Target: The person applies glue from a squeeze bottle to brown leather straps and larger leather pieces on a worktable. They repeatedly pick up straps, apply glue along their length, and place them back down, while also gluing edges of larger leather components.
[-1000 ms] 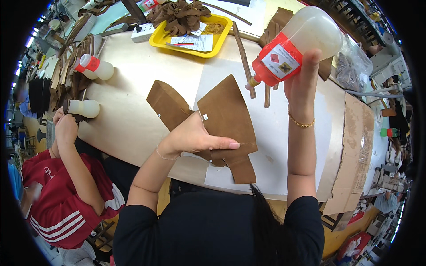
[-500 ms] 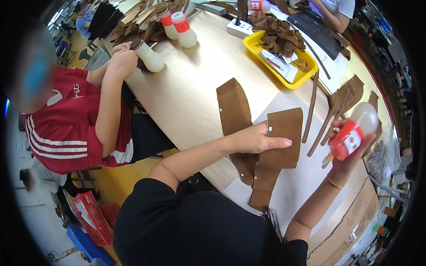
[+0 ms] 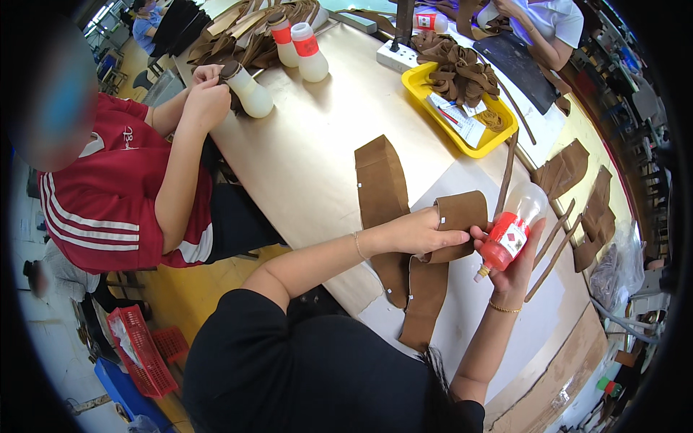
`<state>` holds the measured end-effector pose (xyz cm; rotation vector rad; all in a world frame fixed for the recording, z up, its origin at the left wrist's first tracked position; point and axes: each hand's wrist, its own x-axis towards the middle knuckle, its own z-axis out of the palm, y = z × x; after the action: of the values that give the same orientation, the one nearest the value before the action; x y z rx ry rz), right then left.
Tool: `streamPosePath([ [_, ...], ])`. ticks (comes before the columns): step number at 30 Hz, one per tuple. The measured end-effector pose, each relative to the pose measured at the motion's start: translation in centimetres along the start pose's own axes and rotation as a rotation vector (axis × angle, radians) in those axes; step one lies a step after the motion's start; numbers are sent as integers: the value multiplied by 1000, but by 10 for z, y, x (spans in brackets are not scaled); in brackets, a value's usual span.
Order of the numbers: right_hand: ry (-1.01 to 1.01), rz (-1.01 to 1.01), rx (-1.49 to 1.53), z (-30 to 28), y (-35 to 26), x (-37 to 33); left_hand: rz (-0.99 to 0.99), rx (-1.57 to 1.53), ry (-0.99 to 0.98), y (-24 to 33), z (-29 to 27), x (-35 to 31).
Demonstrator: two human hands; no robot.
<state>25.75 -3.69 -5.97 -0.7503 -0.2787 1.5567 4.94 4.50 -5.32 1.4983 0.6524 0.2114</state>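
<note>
left hand [image 3: 422, 232] — grip pinching brown leather piece [image 3: 462, 216] | right hand [image 3: 514, 254] — grip wrapped round glue bottle [image 3: 510, 229]

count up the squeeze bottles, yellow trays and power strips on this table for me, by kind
Squeeze bottles: 5 – one in the right hand, held as bottle; one at the neighbour's hands; two with red collars; one at the far edge
Yellow trays: 1
Power strips: 1
Total: 7
</note>
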Motion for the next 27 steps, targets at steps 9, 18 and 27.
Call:
streamPosePath([
  [9,-74,25,61,3,6,0,94,-418,52,-38,-1,6],
  [18,61,-362,-113,11,-26,-11,58,-693,3,-3,12,-15],
  [27,224,-908,-528,23,-32,-12,58,-447,-104,11,31,-30],
])
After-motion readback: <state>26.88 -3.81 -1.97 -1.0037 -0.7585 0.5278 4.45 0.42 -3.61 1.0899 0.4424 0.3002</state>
